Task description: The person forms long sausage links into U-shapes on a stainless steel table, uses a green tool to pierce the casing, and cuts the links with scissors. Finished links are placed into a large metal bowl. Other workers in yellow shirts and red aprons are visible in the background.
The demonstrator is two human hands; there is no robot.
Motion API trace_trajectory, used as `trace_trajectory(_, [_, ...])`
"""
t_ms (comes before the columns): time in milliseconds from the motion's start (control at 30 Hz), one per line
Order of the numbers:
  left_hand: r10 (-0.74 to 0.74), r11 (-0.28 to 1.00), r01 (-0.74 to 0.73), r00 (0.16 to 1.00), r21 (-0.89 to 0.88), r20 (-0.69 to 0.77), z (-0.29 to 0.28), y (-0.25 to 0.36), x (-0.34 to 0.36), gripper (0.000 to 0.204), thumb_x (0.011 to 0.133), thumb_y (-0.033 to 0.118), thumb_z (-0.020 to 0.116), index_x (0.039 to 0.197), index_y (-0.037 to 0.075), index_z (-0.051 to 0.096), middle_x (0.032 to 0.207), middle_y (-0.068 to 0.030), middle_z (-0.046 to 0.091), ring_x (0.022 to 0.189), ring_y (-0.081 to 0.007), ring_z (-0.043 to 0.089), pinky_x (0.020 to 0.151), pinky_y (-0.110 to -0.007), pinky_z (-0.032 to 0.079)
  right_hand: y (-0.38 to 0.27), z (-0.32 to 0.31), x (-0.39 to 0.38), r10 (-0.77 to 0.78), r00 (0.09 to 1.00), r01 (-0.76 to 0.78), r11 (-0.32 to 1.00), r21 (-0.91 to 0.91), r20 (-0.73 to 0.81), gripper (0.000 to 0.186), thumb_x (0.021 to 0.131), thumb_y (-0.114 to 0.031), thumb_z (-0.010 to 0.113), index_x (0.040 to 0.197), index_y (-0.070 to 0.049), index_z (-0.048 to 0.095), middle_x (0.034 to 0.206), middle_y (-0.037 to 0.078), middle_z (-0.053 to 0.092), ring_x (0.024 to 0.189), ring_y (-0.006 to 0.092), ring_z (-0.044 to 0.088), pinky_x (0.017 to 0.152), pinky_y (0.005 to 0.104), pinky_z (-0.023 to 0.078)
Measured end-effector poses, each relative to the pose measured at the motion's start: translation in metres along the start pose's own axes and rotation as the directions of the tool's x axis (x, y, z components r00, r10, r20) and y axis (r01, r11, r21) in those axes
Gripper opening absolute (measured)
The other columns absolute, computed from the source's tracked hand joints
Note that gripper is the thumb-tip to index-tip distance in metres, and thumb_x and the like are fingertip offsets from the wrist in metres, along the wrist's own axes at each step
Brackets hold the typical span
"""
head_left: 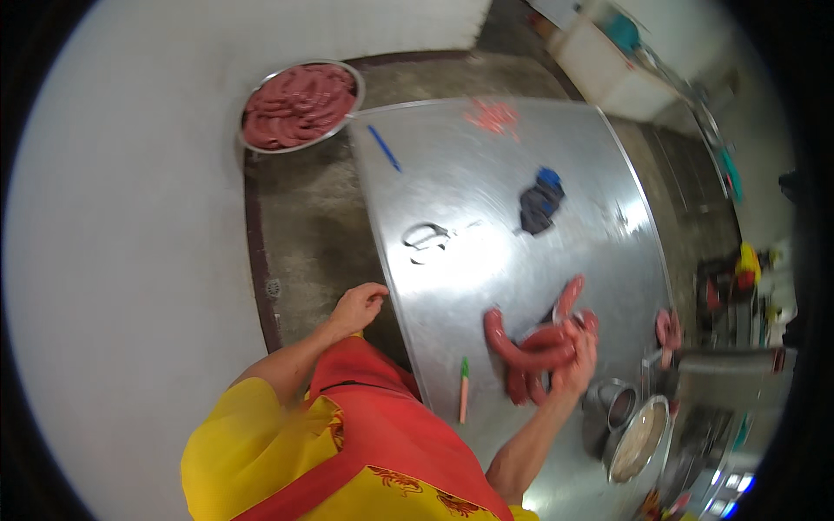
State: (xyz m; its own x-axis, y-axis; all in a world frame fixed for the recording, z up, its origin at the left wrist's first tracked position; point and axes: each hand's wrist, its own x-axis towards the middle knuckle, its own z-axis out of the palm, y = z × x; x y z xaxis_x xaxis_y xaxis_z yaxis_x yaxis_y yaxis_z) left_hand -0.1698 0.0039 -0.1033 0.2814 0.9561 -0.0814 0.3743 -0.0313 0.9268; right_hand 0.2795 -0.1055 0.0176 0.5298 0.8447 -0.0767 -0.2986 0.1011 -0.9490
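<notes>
Several thick reddish sausages lie in a loose pile on the steel table, some curved over others. My right hand is closed on a sausage at the right side of this pile; the palm side of its grip is hidden. My left hand is at the table's left edge with nothing visible in it, its fingers loosely bent and apart. Between me and the pile lies a slim orange stick-like tool with a green end. Black-handled scissors rest farther up the table.
A dark bundle with a blue top, a blue pen-like object and small reddish strips lie toward the far end. Beyond the left corner stands a round metal basin full of sausages. A metal pot and a bowl with pale contents stand at right.
</notes>
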Motion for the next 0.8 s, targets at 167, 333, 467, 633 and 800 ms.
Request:
trace_trajectory(167, [-0.565, 0.818, 0.564, 0.825, 0.109, -0.026, -0.121, -0.158, -0.005, 0.029, 0.082, 0.017, 0.068, 0.106, 0.002, 0.072, 0.095, -0.0198, 0.073, 0.095, -0.0352, 0.071, 0.082, -0.043, 0.055, -0.044, 0.055, -0.022, -0.061, 0.988, 0.077, 0.991, -0.109, 0.142, 0.032, 0.102, -0.019, 0.059, 0.125, 0.003, 0.059, 0.115, 0.014, 0.071, 0.111, 0.0203, 0.064, 0.104, 0.0354, 0.045])
trace_trajectory(333, [-0.544, 0.608, 0.409, 0.839, 0.680, -0.018, -0.235, -0.289, -0.047, 0.025, 0.082, 0.014, 0.061, 0.092, -0.005, 0.073, 0.089, -0.0243, 0.072, 0.086, -0.0401, 0.071, 0.073, -0.045, 0.055, -0.076, 0.149, -0.029, -0.069, 0.946, 0.121, 0.982, -0.145, 0.316, 0.031, 0.102, -0.019, 0.060, 0.125, 0.001, 0.058, 0.112, 0.013, 0.073, 0.108, 0.0175, 0.064, 0.102, 0.0341, 0.046])
trace_trajectory(467, [-0.848, 0.487, 0.846, 0.398, -0.218, -0.351, -0.281, -0.337, -0.077, 0.020, 0.083, 0.010, 0.057, 0.082, -0.005, 0.071, 0.074, -0.0213, 0.069, 0.073, -0.0352, 0.071, 0.061, -0.046, 0.054, -0.089, 0.245, -0.016, -0.063, 0.929, 0.111, 0.987, -0.114, 0.364, 0.027, 0.102, -0.016, 0.060, 0.122, 0.001, 0.057, 0.102, 0.010, 0.069, 0.099, 0.0167, 0.064, 0.099, 0.0322, 0.046])
trace_trajectory(633, [-0.886, 0.464, 0.793, 0.428, -0.395, -0.180, -0.290, -0.337, -0.072, 0.020, 0.089, 0.016, 0.061, 0.103, 0.003, 0.068, 0.080, -0.0103, 0.067, 0.055, -0.0221, 0.062, 0.046, -0.036, 0.048, -0.079, 0.354, 0.019, -0.035, 0.894, 0.128, 0.975, -0.180, 0.447, 0.037, 0.100, -0.012, 0.061, 0.131, 0.005, 0.054, 0.100, 0.010, 0.068, 0.094, 0.0164, 0.063, 0.086, 0.0291, 0.051])
trace_trajectory(800, [-0.845, 0.423, 0.570, 0.529, -0.704, -0.079, -0.264, -0.288, -0.033, 0.031, 0.093, 0.020, 0.061, 0.120, 0.005, 0.063, 0.098, -0.0083, 0.070, 0.069, -0.0190, 0.068, 0.056, -0.032, 0.052, -0.023, 0.462, 0.057, 0.048, 0.839, 0.100, 0.965, -0.241, 0.541, 0.042, 0.099, -0.010, 0.061, 0.136, 0.007, 0.050, 0.103, 0.011, 0.068, 0.096, 0.0183, 0.064, 0.088, 0.0302, 0.050])
